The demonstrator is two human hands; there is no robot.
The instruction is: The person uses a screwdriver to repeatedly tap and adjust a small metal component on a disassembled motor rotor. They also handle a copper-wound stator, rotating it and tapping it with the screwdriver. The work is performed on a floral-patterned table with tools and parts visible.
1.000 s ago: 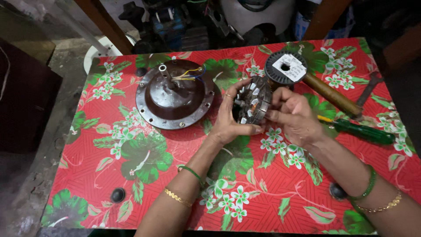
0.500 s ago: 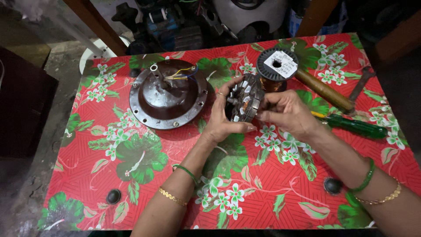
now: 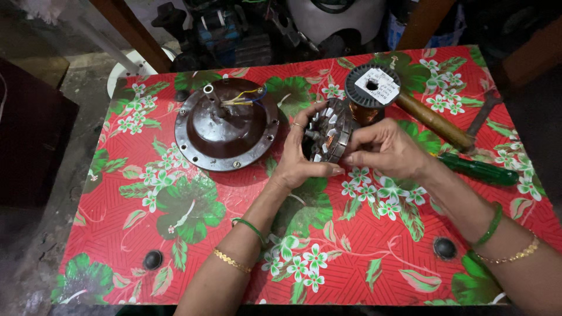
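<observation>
Stator core (image 3: 329, 137) barely shifted, upright between gripping left hand (image 3: 298, 161) and right hand (image 3: 389, 149), beside brown motor cover (image 3: 225, 126)

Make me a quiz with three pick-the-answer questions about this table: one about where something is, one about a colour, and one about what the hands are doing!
1. Where is the round brown motor cover?
A. Left of the hands
B. Right of the screwdriver
C. Under the table

2. What colour is the screwdriver handle?
A. Yellow
B. Green
C. Blue

3. What are the left hand and right hand doing?
A. Resting flat on the tablecloth
B. Both holding the motor stator
C. Lifting the copper wire spool

Answers:
1. A, the cover lies on the flowered tablecloth left of both hands.
2. B, its handle is green.
3. B, fingers of both hands wrap the stator; the spool stands untouched behind it.
</observation>
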